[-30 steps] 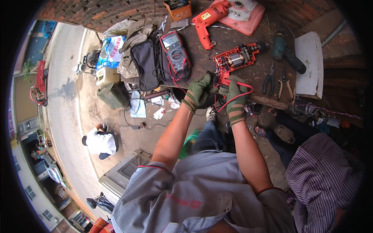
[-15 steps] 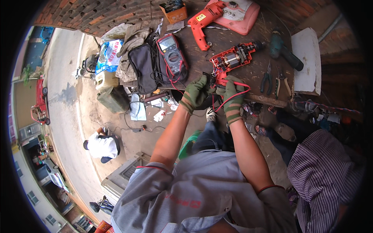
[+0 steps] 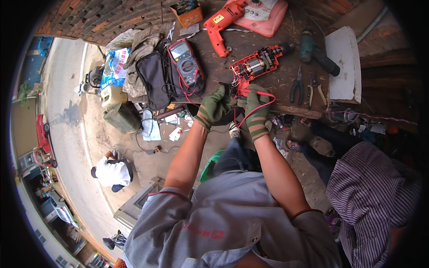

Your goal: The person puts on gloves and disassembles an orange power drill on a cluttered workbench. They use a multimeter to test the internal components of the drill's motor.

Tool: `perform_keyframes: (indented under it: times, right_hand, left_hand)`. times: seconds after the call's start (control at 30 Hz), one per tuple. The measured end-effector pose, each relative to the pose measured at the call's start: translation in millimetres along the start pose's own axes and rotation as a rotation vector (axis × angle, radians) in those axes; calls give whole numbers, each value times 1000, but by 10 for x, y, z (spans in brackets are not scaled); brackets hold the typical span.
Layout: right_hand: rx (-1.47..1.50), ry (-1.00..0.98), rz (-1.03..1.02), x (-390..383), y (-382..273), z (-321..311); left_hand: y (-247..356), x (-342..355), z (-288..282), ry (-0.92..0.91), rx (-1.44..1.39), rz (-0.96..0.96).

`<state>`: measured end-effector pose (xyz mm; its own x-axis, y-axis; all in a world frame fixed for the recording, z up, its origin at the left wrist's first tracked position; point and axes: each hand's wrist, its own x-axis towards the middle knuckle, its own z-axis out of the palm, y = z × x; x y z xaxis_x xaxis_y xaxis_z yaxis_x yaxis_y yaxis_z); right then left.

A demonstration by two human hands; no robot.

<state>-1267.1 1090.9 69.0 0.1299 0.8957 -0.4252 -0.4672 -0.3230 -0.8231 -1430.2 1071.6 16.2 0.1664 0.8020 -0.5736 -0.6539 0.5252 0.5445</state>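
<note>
Both my hands wear green striped gloves and meet at the handle end of a drill with its casing opened [image 3: 255,66], its motor and wires bare. My right hand [image 3: 256,111] is closed around a red test probe [image 3: 267,94], whose lead loops down beside the glove. Fingers pinched together, my left hand [image 3: 212,108] sits at the left of the handle; what it grips is too small to make out. A red and grey multimeter [image 3: 186,64] lies to the left on the table, with leads running toward my hands.
An orange drill casing [image 3: 217,27] lies at the back of the worktable [image 3: 286,100]. On the right are pliers [image 3: 296,87], wire strippers [image 3: 316,90], a teal power tool [image 3: 318,53] and a white board [image 3: 345,67]. Another person in a striped shirt [image 3: 366,178] is close by.
The whole scene has shifted slightly left in the view. My hands keep their places at the drill handle, and the red probe remains in my right hand.
</note>
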Motion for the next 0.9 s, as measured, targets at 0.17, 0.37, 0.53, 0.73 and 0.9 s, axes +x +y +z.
perform_keyframes:
  times: [0.17,0.37,0.53,0.73,0.9]
  right_hand:
    - [-53,-18,1,-24,-1,-13]
    - [-35,-25,-19,-20,40,-92]
    - [-35,-33,-26,-25,52,-107]
    - [-57,-63,-35,-29,-22,-145]
    - [-28,-103,4,-56,-158,-214]
  left_hand:
    - [-53,-15,1,-64,-218,-27]
    - [-28,-12,28,-31,27,58]
    - [-38,-14,31,-103,-139,13]
    - [-50,-69,136,-83,-232,9]
    - [-11,-114,258,17,-299,17]
